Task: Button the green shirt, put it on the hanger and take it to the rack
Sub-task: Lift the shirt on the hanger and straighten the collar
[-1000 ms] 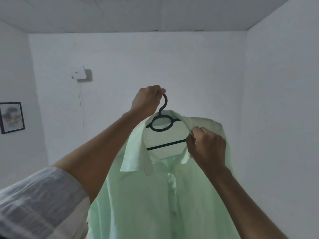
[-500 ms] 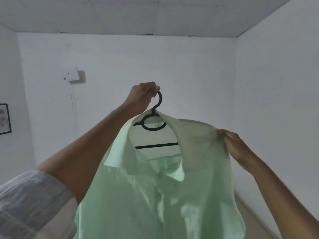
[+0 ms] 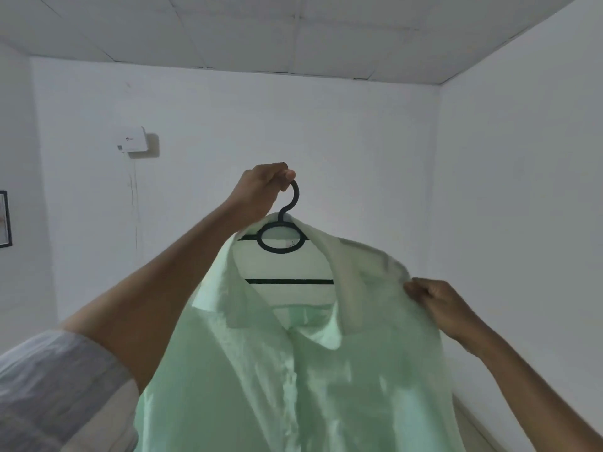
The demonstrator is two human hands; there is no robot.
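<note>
The pale green shirt [image 3: 293, 370] hangs in front of me on a black plastic hanger [image 3: 283, 238], its collar spread and its front placket closed down the middle. My left hand [image 3: 261, 194] is raised and grips the hanger's hook from the left. My right hand [image 3: 437, 305] pinches the fabric at the shirt's right shoulder, at the edge of the hanger. The hanger's arms are hidden under the fabric; only its hook, ring and crossbar show. No rack is in view.
White walls stand ahead and to the right, under a tiled ceiling. A small white box [image 3: 133, 145] with a thin cable is mounted on the far wall. A framed picture [image 3: 5, 220] hangs at the left edge.
My right hand moved from the collar by the crossbar out to the shirt's right shoulder. The left hand keeps its grip on the hook.
</note>
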